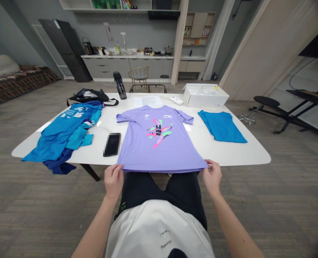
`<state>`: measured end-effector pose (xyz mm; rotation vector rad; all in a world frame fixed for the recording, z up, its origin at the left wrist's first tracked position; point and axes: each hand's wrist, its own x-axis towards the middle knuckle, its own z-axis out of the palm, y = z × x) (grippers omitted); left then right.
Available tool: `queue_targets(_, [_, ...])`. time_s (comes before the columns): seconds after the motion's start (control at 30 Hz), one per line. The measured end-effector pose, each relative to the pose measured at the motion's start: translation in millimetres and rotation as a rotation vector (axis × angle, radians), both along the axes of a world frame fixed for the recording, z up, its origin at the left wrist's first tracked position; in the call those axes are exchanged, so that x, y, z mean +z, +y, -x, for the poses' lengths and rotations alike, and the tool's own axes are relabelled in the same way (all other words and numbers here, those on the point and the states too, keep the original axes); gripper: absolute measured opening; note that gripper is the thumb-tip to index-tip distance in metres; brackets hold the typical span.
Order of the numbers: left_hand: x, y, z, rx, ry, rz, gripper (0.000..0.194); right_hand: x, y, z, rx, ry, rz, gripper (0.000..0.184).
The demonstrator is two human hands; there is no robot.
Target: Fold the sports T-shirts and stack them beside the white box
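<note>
A lilac T-shirt (157,141) with a bright printed graphic lies flat and face up on the white table (202,143), its hem at the near edge. My left hand (113,181) pinches the hem's left corner between fingers and thumb. My right hand (212,178) grips the opposite corner at the table's edge. Both hands lift the hem slightly, and the sleeves lie spread to each side. Part of the hem hangs over the edge, hiding the table edge there.
A crumpled blue garment (64,134) hangs over the table's left edge. A folded teal shirt (222,126) lies right. A phone (112,144), papers (148,101), a bottle (119,85), a bag (91,96), a remote (176,100) and a white box (205,95) also stand around.
</note>
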<state>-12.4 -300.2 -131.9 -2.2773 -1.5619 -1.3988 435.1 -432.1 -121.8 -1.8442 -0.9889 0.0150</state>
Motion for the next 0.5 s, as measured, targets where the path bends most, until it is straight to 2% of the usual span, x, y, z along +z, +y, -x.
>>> queue_targets(0.07, [2.5,0.3,-3.7,0.059,-0.001,0.019,0.020,4.4,2.5,-1.2,-0.016,0.094,0.039,0.038])
queue_targets(0.1, [3.0,0.1,-3.7,0.074,0.000,0.027,0.020,6.9,2.4,-2.7,-0.002,0.075,0.081,0.038])
queue_targets(0.23, [-2.7,-4.7,10.7,0.120,-0.014,-0.033,0.018,11.8,-6.9,-12.3,0.144,-0.220,0.181,0.030])
queue_targets(0.33, [-12.8,-10.7,25.6,0.138,-0.014,-0.043,0.014,6.3,-15.6,-16.5,0.238,-0.277,0.152,0.033])
queue_targets(0.5, [-24.0,-21.3,27.6,0.049,0.016,0.103,0.013,-6.0,-20.5,-13.1,0.288,-0.206,0.125,0.029])
